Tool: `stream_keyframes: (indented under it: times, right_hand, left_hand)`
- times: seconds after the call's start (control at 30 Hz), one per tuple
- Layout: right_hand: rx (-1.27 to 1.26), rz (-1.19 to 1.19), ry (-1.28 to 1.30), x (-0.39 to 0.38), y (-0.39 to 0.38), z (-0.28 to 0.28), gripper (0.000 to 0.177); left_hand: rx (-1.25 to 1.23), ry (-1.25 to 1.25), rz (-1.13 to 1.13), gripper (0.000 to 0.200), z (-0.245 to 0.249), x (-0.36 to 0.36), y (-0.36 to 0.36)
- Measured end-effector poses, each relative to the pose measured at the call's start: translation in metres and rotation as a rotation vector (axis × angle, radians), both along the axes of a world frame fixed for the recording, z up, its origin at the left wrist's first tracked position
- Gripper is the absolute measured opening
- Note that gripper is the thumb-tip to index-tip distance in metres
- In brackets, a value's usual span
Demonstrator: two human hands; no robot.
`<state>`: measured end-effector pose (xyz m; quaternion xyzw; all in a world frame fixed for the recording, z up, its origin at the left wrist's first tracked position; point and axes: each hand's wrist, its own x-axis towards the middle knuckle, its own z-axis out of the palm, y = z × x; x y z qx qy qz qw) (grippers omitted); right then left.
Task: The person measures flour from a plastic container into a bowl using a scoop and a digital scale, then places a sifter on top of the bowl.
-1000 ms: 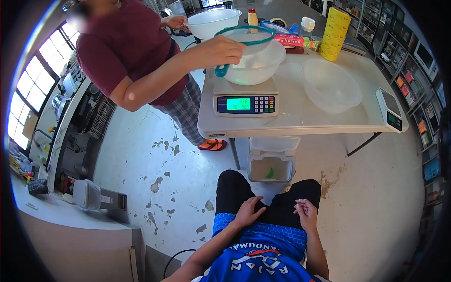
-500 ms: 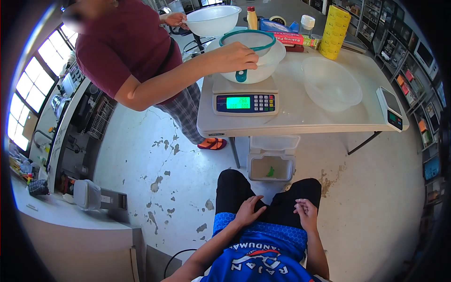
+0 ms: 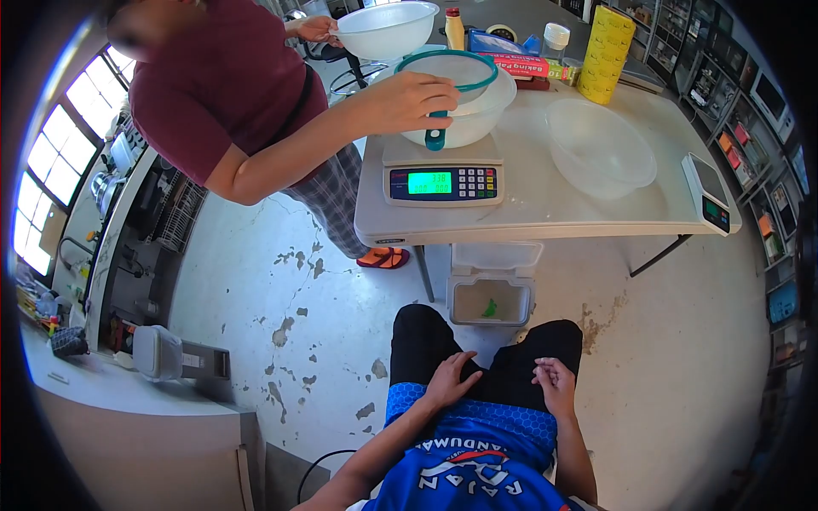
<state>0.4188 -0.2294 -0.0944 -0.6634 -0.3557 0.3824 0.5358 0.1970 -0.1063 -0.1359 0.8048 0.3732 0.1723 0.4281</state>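
Note:
My left hand (image 3: 452, 380) lies on my thigh with the fingers spread and nothing in it. On the other thigh rests my right hand (image 3: 555, 387), its fingers loosely curled and apart, also holding nothing. Ahead, a digital scale (image 3: 443, 184) with a lit green display stands at the table's corner, bearing a white bowl (image 3: 477, 128). A person in a maroon shirt (image 3: 221, 77) holds a teal-rimmed strainer (image 3: 435, 136) over that bowl with one hand. Their other hand grips a white basin (image 3: 388, 34).
The white table (image 3: 528, 223) also carries a translucent oval bowl (image 3: 601, 153), a small scale (image 3: 714, 200), a yellow roll (image 3: 606, 55), a bottle (image 3: 455, 31) and a baking paper box (image 3: 520, 66). Beneath it sits an open plastic bin (image 3: 491, 302).
The person's hand on the strainer has shifted slightly, and the scale's reading has risen. Both my hands stay where they were.

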Motion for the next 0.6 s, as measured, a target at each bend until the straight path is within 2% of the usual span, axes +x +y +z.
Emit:
stream_keyframes:
  times: [0.6]
  right_hand:
    - [-0.004, -0.015, -0.008, -0.0005, -0.0004, -0.0004, 0.017]
  left_hand:
    - [-0.024, -0.010, 0.000, 0.047, 0.0066, 0.0004, 0.0005]
